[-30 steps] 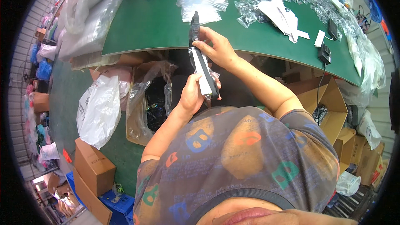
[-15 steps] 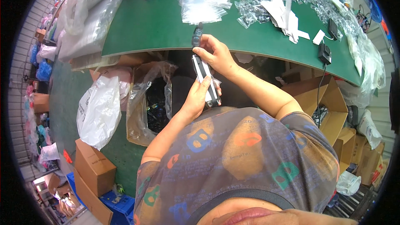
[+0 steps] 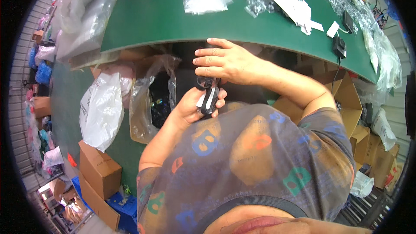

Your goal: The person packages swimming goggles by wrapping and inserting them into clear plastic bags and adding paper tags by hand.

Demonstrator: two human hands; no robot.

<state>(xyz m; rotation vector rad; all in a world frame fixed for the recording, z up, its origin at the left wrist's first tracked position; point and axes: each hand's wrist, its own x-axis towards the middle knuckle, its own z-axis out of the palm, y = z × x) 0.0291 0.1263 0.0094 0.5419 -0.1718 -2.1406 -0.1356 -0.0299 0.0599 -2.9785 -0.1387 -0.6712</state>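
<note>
Black strap point(image 3: 206, 103), curled at top, white-banded, left grip point(image 3: 190, 105) clamped around it, right grip point(image 3: 236, 65) apart

With 12 o'clock at the top of the view, we note these changes. Our right hand point(image 3: 236, 65) has left its thumb-and-finger pinch on the strap point(image 3: 202, 83); its fingers now extend toward 9 o'clock, thumb hidden. The strap, previously stretched toward 12 o'clock past our fingers, is now curled just above our left hand point(image 3: 189, 105). That hand has shifted toward 8 o'clock. The strip point(image 3: 212, 97) has swung from 11 o'clock to 1 o'clock, with less white showing. We see the table point(image 3: 151, 21) displaced toward 12 o'clock.
</note>
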